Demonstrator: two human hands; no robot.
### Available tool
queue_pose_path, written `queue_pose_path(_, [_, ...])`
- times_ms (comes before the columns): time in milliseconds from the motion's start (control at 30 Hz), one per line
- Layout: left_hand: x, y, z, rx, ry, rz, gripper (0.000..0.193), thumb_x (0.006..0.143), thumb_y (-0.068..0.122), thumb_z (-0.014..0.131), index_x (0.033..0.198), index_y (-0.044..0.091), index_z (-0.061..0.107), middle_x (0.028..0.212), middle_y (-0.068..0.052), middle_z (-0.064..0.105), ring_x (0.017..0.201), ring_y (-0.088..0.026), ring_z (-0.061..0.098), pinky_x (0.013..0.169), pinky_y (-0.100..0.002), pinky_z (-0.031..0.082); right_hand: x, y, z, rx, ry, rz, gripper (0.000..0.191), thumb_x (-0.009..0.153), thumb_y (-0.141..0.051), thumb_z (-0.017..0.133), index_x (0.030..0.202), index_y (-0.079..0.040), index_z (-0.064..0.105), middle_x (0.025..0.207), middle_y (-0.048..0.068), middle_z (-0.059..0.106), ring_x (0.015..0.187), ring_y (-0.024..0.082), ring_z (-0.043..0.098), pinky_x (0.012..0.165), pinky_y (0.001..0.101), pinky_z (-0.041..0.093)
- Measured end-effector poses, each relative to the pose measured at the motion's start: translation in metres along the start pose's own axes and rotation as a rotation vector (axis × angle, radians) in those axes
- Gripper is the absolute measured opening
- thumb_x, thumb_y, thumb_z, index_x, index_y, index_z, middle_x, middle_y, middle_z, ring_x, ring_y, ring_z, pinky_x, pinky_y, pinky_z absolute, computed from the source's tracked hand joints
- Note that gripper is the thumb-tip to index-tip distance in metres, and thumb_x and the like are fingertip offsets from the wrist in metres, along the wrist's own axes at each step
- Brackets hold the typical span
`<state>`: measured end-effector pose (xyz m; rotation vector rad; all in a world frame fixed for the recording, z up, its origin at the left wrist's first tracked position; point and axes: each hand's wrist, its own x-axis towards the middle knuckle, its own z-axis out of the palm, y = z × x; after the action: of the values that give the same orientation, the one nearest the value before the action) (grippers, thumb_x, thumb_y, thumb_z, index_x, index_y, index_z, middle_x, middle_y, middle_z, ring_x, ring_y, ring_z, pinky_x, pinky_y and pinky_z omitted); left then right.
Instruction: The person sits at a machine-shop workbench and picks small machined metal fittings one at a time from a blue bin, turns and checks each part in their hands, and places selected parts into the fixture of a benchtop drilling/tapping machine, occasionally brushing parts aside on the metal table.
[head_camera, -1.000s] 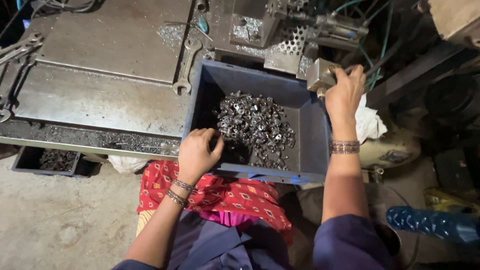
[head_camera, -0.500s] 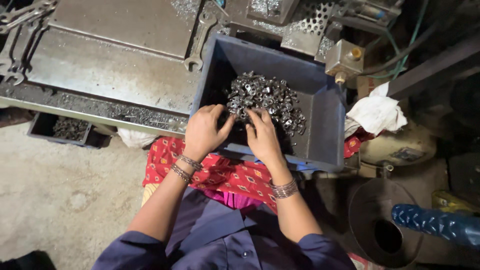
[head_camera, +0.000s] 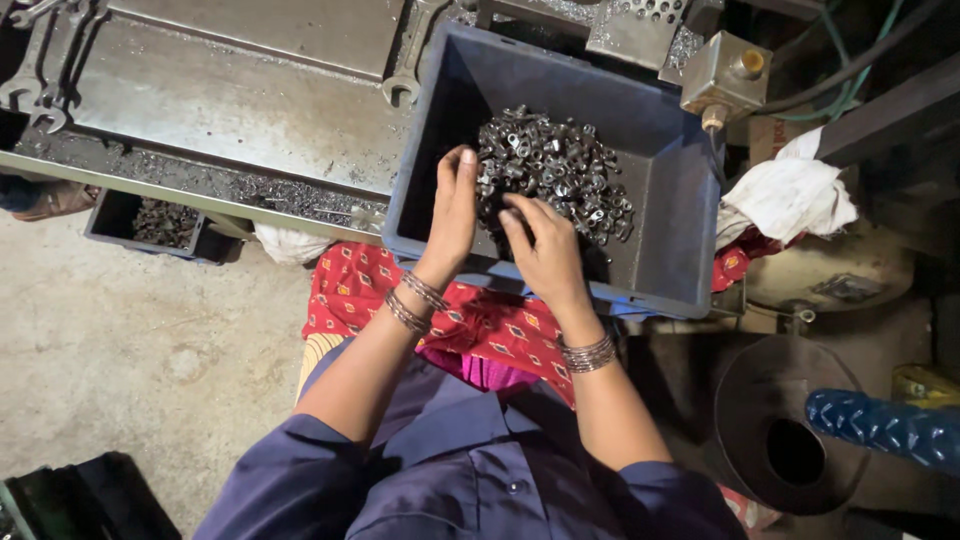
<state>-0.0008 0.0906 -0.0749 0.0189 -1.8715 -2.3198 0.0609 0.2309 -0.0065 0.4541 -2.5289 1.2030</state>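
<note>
1. The person is sitting with a blue bin (head_camera: 670, 230) resting on the lap, over a red patterned cloth (head_camera: 350, 290).
2. A pile of small shiny metal parts (head_camera: 560, 170) is lying inside the bin, towards its far side.
3. The left hand (head_camera: 452, 210) is reaching into the bin at the left edge of the pile. Its fingers are held straight and close together, touching the parts. Its grip is looking open, not holding any piece that can be seen.
4. The right hand (head_camera: 545, 250) is lying on the near edge of the pile, fingers curled down into the parts. I cannot tell if its grip is closed on a piece, because the fingertips are hiding under the hand.
5. Both wrists are wearing thin metal bangles (head_camera: 588, 353).
6. A grey metal table (head_camera: 220, 100) is standing just left of the bin, with metal chips lying along its near edge.
7. A white rag (head_camera: 790, 195) is lying to the right of the bin.
</note>
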Motion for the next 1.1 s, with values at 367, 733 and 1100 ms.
queue_pose_path(367, [-0.012,0.015,-0.010,0.041,-0.233,-0.041,0.056,0.111,0.041,0.038,0.152,0.004,0.036,0.124,-0.011,0.065,0.112,-0.014,0.060,0.101,-0.029,0.049,-0.001,0.012,0.007,-0.049,0.034,-0.036,0.022,0.096,-0.006,0.069,0.116,0.002,0.069,0.103,0.017,0.073,0.090,0.031,0.073,0.079,0.0388,0.057])
queue_pose_path(733, [-0.024,0.041,-0.003,0.299,-0.362,0.191,0.033,0.088,0.003,0.074,0.119,-0.001,0.068,0.100,-0.010,0.076,0.093,-0.012,0.070,0.085,-0.028,0.056,-0.002,0.050,0.013,0.519,0.198,0.342,0.012,0.105,-0.011,0.066,0.114,-0.003,0.067,0.085,-0.006,0.065,0.066,0.000,0.053,0.056,0.0178,0.043])
queue_pose_path(1100, [-0.035,0.053,0.000,0.351,-0.224,0.211,0.041,0.089,0.008,0.079,0.125,0.002,0.059,0.101,-0.014,0.074,0.092,-0.024,0.076,0.080,-0.032,0.059,0.000,0.055,0.016,0.494,0.113,0.314,0.015,0.102,-0.010,0.069,0.114,0.000,0.071,0.101,-0.001,0.066,0.086,0.004,0.059,0.072,0.0195,0.048])
